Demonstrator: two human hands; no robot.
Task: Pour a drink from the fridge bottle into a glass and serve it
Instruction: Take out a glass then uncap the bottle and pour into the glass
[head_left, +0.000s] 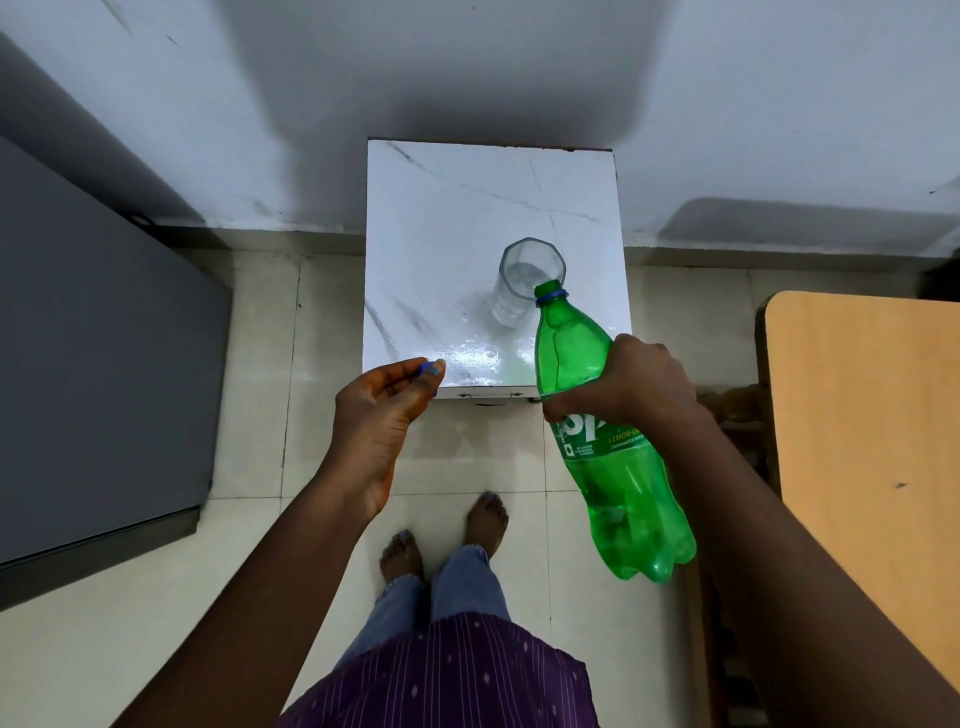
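A clear glass (524, 278) stands on a small white marble-patterned table (436, 228), with a little clear liquid in its bottom. My right hand (631, 387) grips a green plastic bottle (597, 431) around its label. The bottle is tilted forward, uncapped, with its mouth at the glass's near right rim. My left hand (382, 410) hovers at the table's front left corner, pinching a small blue bottle cap (427, 369) between thumb and fingertips.
A dark grey fridge (98, 332) fills the left side. A wooden table (872, 441) stands at the right, with a chair frame beside it. My bare feet stand on the tiled floor (130, 649) below the small table. A white wall runs behind.
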